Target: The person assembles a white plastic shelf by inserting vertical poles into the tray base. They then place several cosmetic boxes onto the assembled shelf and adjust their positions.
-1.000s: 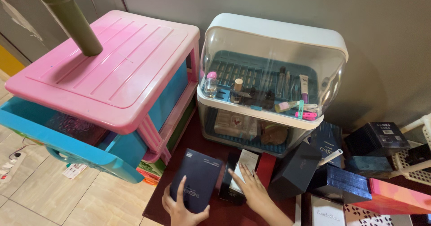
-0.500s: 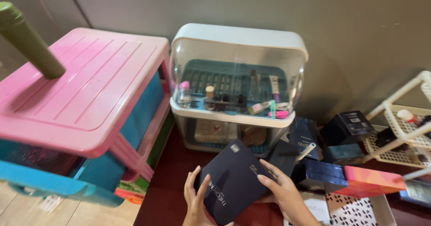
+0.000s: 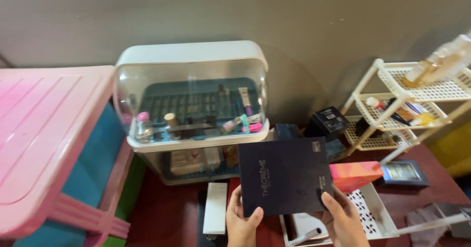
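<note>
**Dark navy box held up in both hands**

Dark navy box (image 3: pixel 283 175), flat and square, is lifted off the surface and held with its broad printed face turned up toward the camera, in front of the lower shelf of the clear-domed organiser (image 3: pixel 191 104). The left hand (image 3: pixel 243 222) grips its lower left corner, thumb laid over the front face and the other fingers hidden behind. The right hand (image 3: pixel 343 220) clasps the lower right corner, thumb pressed on the front edge and fingers curled under the box.

Just below and left of the box, a slim white carton (image 3: pixel 216 207) lies flat on the dark red tabletop (image 3: pixel 162 212). Behind the box's right edge, an orange-and-pink box (image 3: pixel 357 173) pokes out, and under the right hand sits a white perforated tray (image 3: pixel 375 212) with a white tube (image 3: pixel 306 236) near its front rim.

The organiser has a white lid and base, and small bottles and tubes of cosmetics stand on its teal rack. To its right a small black box (image 3: pixel 327 121) rests by the wall, near a white tiered rack (image 3: pixel 417 95) holding bottles. A small dark blue box (image 3: pixel 405 172) lies flat beside the rack's foot. At far left stands a pink-topped plastic drawer unit (image 3: pixel 46 134) with blue sides.
</note>
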